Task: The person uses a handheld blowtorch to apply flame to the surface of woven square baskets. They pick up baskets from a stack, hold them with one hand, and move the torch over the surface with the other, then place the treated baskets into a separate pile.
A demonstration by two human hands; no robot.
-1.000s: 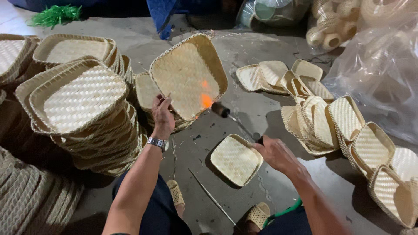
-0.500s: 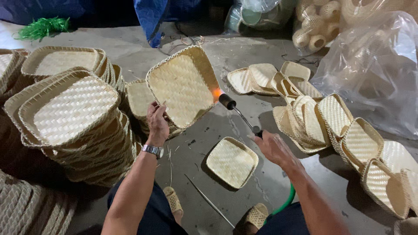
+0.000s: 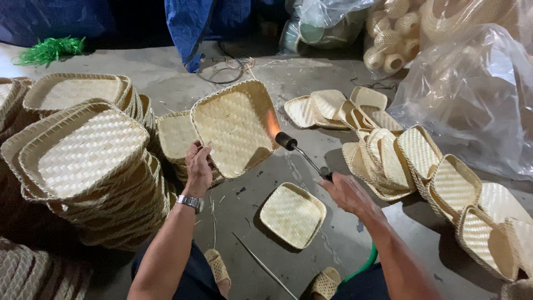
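On the concrete floor (image 3: 166, 83) in front of the seated person, the left hand (image 3: 199, 162) is gripping the lower edge of a square woven tray (image 3: 236, 125) and holding it tilted up on end, its hollow side facing the camera. The right hand (image 3: 348, 194) is closed around the handle of a gas torch (image 3: 302, 153), whose dark nozzle is pointing at the tray's right rim, where an orange flame (image 3: 273, 121) is licking the weave. Compared with half a second ago, the tray is sitting a little farther right and turned more squarely toward the viewer, and the flame is playing higher along the rim; the hands are staying well apart, each clamped on its own thing.

A large clear plastic bag (image 3: 472, 100) is bulging at the right, holding pale woven pieces, and a blue tarpaulin (image 3: 189, 28) is hanging at the top. A tuft of green string (image 3: 50, 50) is lying at the far left.

Tall stacks of finished trays (image 3: 83, 161) are crowding the left side, close behind the left hand. A small woven tray (image 3: 292, 214) is lying flat between the arms, and rows of small trays (image 3: 422, 166) are leaning on one another to the right. A green hose (image 3: 363, 265) is trailing beneath the right forearm.
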